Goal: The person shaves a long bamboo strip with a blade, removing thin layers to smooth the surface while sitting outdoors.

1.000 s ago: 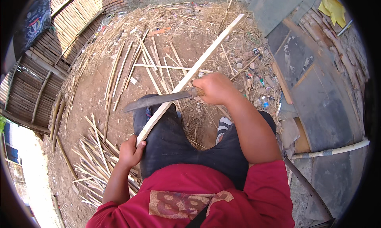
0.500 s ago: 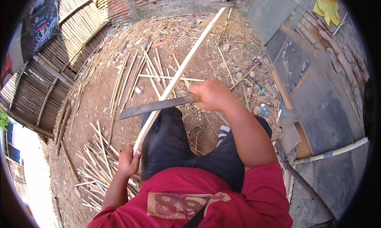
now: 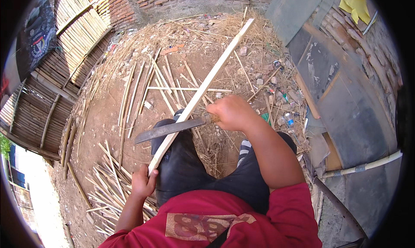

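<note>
My left hand is closed around the lower end of a long pale wooden strip, likely split bamboo. The strip slants up and away to the right, over my left thigh. In my right hand is the handle of a machete with a broad dark blade. Its blade lies across the strip, pointing left, and appears to touch it a little above my left knee. Part of the handle is hidden by my fingers.
A heap of split strips lies on the dirt at my left. More loose strips are spread ahead. Dark boards lean along the right side, a bamboo slat wall stands left, and a brick wall closes the back.
The machete and my right hand have come slightly lower and nearer to me. The strip's far end has dipped and swung a little right. My left hand keeps its hold.
</note>
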Available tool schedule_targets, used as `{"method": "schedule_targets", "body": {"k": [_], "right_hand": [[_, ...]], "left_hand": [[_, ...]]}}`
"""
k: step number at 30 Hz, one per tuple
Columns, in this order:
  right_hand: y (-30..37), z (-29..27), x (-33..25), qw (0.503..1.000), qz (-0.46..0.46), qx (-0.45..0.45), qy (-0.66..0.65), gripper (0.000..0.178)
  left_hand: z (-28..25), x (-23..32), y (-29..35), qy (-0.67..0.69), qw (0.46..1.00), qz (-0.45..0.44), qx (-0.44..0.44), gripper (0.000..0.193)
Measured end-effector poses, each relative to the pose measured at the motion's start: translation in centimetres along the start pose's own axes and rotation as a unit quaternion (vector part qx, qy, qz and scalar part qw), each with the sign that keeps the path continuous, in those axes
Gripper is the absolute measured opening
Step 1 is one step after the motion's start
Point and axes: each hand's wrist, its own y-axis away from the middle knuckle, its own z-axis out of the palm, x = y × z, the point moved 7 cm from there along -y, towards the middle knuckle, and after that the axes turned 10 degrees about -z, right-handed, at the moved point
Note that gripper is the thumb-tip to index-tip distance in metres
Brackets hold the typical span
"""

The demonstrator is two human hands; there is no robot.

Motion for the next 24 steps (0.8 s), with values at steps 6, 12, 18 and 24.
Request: {"method": "schedule_targets", "body": {"k": [6,12,18,24], "right_hand": [[1.6,-1.8,8.3,0.968,0.210,0.089,-0.104,0.023],[-3.5,1.0,5.9,0.985,0.085,0.010,-0.148,0.025],[-6.0,3.3,9.0,0.979,0.082,-0.032,-0.185,0.037],[-5.8,3.7,9.6,0.961,0.167,0.013,-0.220,0.060]], "left_hand": [[0.4,0.2,-1.3,-0.021,1.000,0.004,0.023,0.041],[-0.8,-0.6,-1.4,-0.003,0.998,-0.045,0.041,0.039],[-1.6,-1.2,-0.8,-0.045,0.995,-0.074,0.055,0.039],[-1.2,-2.3,-0.2,-0.042,0.994,-0.090,0.048,0.038]]}}
